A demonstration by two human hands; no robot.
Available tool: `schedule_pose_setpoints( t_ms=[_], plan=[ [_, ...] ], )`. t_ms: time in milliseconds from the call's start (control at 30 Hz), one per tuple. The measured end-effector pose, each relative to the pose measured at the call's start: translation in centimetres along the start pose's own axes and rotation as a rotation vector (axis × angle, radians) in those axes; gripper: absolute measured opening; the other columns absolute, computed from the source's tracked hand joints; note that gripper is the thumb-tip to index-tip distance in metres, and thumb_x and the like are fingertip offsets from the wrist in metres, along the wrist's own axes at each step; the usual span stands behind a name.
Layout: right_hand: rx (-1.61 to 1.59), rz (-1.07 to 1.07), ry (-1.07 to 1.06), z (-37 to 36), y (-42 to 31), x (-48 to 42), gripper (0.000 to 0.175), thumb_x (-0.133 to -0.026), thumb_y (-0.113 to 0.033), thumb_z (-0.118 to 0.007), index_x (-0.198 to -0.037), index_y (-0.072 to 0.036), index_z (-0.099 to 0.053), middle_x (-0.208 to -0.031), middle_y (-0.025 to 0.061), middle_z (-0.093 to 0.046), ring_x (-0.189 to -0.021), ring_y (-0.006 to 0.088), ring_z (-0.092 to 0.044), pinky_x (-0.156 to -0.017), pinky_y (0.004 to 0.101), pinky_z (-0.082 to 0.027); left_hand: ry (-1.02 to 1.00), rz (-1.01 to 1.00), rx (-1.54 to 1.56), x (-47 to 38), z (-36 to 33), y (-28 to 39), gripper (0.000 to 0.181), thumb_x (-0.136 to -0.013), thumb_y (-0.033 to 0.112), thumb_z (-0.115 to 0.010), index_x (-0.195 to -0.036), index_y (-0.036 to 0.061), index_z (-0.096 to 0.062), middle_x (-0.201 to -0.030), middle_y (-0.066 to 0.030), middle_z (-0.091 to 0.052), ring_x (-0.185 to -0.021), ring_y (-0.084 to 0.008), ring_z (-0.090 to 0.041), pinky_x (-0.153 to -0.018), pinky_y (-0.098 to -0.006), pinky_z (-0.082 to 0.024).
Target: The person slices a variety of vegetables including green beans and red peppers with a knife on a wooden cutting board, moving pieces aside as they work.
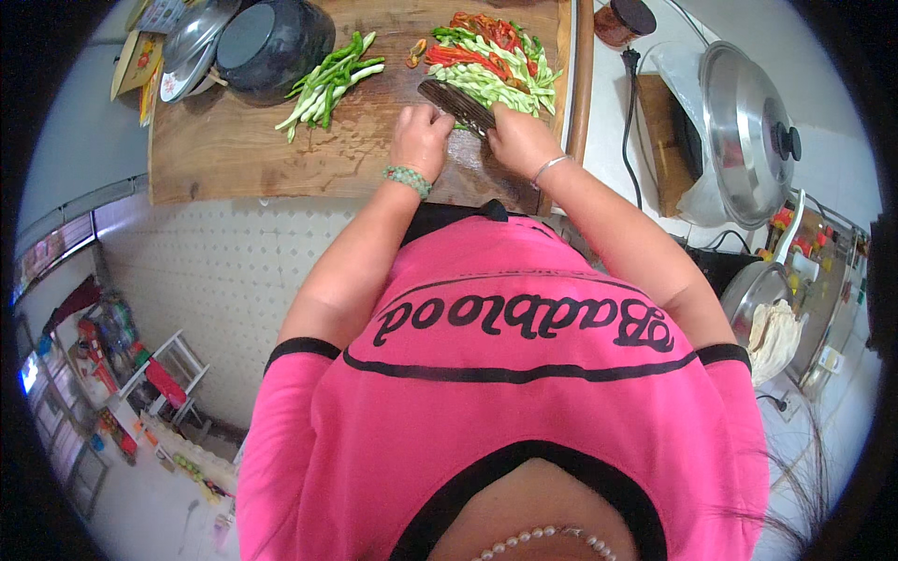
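My right hand (523,144) grips the handle of a kitchen knife (459,109) with a broad, dark, ridged blade. The blade points away to the left, above the wooden board (238,158). Close to its left side is my left hand (421,140), fingers curled down at the board. A sliver of green shows beneath the blade; what lies under my left fingertips is hidden. Just beyond the knife is a heap of sliced pale-green peppers (484,84), with cut red peppers (491,31) at its far side. Whole long green peppers (333,84) lie in a bunch farther left.
A dark pot (280,52) and a glass lid (200,31) occupy the board's far left. To the right are a dark-lidded jar (624,21), a black power cord (631,119) and a large metal lid (747,133). A pan (758,291) stands nearer on the right.
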State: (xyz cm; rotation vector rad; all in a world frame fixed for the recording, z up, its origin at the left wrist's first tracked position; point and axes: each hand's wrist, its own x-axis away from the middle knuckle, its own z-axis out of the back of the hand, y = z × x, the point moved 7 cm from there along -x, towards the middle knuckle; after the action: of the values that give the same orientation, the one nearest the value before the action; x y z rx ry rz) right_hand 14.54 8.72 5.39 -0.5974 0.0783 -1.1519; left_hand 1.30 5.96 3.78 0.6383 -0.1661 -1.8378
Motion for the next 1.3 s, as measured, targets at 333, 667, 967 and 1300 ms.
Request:
schedule_pose_setpoints(
  t_ms=[333, 667, 967, 1300],
  plan=[
    [-0.009, -0.01, 0.004, -0.1, -0.6, -0.1, 0.017, -0.076, -0.008, -0.05, -0.088, 0.003, -0.055, -0.082, 0.0273, -0.062, -0.078, 0.0418, -0.061, -0.071, 0.0487, -0.048, -0.036, -0.069, 0.086, 0.0, -1.1, 0.5, 0.014, -0.072, 0.004, -0.061, -0.085, 0.0075, -0.063, -0.086, -0.0102, -0.057, -0.086, -0.0313, -0.052, -0.075, -0.0397, -0.046],
    [-0.001, -0.016, -0.05, -0.3, -1.5, -0.4, 0.018, -0.076, -0.008, -0.05, -0.091, 0.003, -0.054, -0.083, 0.0278, -0.062, -0.08, 0.0417, -0.061, -0.072, 0.0487, -0.048, -0.032, -0.099, 0.086, 0.4, -1.2, 0.8, 0.015, -0.073, 0.006, -0.054, -0.086, 0.0094, -0.062, -0.087, -0.0094, -0.056, -0.086, -0.0291, -0.054, -0.071, -0.0383, -0.048],
    [-0.002, 0.013, -0.004, -0.9, -1.0, -0.4, 0.017, -0.078, -0.009, -0.049, -0.089, 0.003, -0.052, -0.079, 0.0275, -0.061, -0.077, 0.0425, -0.061, -0.07, 0.049, -0.048, 0.034, 0.033, 0.056, 0.2, 0.3, -1.0, 0.009, -0.074, 0.006, -0.064, -0.083, 0.0062, -0.063, -0.087, -0.0105, -0.058, -0.083, -0.0308, -0.055, -0.075, -0.0392, -0.047],
    [0.031, 0.021, -0.039, -0.6, -2.6, -0.9, 0.018, -0.075, -0.006, -0.05, -0.09, 0.004, -0.053, -0.081, 0.0271, -0.062, -0.078, 0.0415, -0.062, -0.071, 0.0486, -0.049, 0.037, 0.039, 0.09, 0.9, -0.6, -1.0, 0.008, -0.076, 0.006, -0.062, -0.084, 0.0046, -0.061, -0.086, -0.0131, -0.057, -0.082, -0.0329, -0.055, -0.072, -0.0407, -0.047]
  ],
)
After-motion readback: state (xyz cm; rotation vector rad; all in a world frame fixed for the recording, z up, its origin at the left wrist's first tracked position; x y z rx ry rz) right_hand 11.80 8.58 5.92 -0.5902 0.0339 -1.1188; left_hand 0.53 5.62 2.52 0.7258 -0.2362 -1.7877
